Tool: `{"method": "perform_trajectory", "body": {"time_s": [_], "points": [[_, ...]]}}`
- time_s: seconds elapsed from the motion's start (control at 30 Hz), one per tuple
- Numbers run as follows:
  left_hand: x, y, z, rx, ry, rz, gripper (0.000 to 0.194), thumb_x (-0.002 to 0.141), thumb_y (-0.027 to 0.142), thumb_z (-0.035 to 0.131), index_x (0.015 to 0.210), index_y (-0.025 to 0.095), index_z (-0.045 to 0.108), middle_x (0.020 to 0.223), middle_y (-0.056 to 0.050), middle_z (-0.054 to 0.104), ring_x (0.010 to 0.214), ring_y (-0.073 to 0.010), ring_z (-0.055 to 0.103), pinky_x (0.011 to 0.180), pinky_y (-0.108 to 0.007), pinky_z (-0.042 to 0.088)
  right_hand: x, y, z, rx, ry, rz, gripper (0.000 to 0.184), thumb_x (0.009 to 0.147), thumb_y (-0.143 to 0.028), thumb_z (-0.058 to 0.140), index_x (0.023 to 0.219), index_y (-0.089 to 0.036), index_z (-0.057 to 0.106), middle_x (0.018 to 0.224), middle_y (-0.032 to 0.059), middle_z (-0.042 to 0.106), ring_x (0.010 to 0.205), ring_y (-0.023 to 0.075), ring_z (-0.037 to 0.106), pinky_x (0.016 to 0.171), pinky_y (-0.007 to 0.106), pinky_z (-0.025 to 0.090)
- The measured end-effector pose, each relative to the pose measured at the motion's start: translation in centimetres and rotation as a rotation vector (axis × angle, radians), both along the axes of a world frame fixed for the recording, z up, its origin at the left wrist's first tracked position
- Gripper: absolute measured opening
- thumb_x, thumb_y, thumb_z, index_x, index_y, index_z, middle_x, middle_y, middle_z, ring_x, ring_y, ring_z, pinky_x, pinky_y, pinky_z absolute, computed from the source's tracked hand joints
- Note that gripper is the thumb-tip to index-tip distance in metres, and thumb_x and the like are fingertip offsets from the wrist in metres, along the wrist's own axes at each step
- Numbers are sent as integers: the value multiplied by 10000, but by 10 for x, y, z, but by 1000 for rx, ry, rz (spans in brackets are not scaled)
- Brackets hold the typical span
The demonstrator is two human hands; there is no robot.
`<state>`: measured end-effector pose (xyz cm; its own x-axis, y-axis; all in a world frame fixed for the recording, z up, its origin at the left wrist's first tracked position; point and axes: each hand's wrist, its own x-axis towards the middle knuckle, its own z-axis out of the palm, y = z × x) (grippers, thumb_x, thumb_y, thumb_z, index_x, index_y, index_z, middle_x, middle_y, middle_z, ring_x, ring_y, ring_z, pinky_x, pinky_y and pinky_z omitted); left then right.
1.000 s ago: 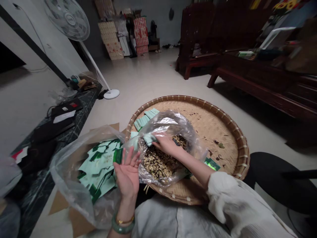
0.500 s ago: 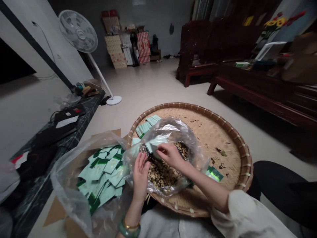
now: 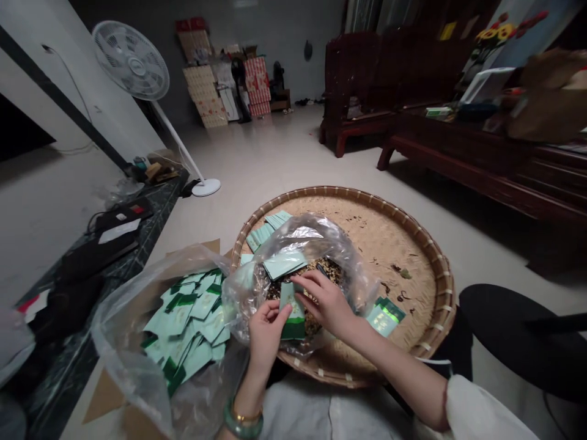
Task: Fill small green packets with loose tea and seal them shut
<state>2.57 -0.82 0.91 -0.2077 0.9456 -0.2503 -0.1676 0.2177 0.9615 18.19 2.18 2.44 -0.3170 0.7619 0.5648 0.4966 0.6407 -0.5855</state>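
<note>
Now, L hand (image 3: 266, 339), fingers clamped on mint-green sachet (image 3: 292, 313), R hand (image 3: 326, 304), fingers touching it, closer than before

Plastic bag (image 3: 321, 235) on a bamboo tray (image 3: 367, 196), packet bag (image 3: 119, 342) left

Free room lies over the far right of the round woven bamboo tray (image 3: 389, 238) and across the pale tiled floor (image 3: 275, 162) beyond it. A crinkled clear plastic bag (image 3: 342, 250) of speckled dried leaves (image 3: 328, 269) blocks the tray's near left; a second clear bag (image 3: 123, 342) of mint-green packets (image 3: 183, 324) crowds further left.
</note>
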Motion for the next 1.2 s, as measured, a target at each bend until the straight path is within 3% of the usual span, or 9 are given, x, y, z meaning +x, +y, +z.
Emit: {"method": "perform_trajectory", "body": {"time_s": [0.17,0.4,0.67,1.0,1.2], "points": [[0,-3,-6,-12,-28,-32,296,580,344,788,712,129,633,558,10,662,509,-110,598,519,-192,481,2,0,-5,211,-60,-11,298,910,-139,486,1195,-196,548,1031,114,631,931,199,591,771,326,521],[1,-3,0,9,49,-106,259,586,319,777,705,129,647,573,3,670,520,-115,604,515,-190,475,4,1,1,218,-56,-12,107,895,-219,542,952,-156,607,860,94,634,802,184,575,667,294,507],[5,-3,0,-24,10,-102,280,571,322,789,709,128,642,582,-3,680,517,-111,599,512,-187,474,2,2,-17,354,-27,-16,348,879,-112,547,1223,-162,543,970,111,688,861,192,621,744,326,536],[5,-2,2,-21,-14,-86,310,550,326,810,725,130,647,570,5,665,537,-119,608,531,-194,482,4,5,-19,375,-28,-31,332,889,-102,518,1213,-141,575,1097,148,671,1016,204,626,855,331,538],[2,-2,-2,38,71,-113,255,615,305,760,782,136,669,689,-35,710,621,-141,645,585,-216,508,7,4,-15,200,-18,-102,107,874,-221,576,897,-162,663,840,94,616,803,196,553,654,325,506]]}}
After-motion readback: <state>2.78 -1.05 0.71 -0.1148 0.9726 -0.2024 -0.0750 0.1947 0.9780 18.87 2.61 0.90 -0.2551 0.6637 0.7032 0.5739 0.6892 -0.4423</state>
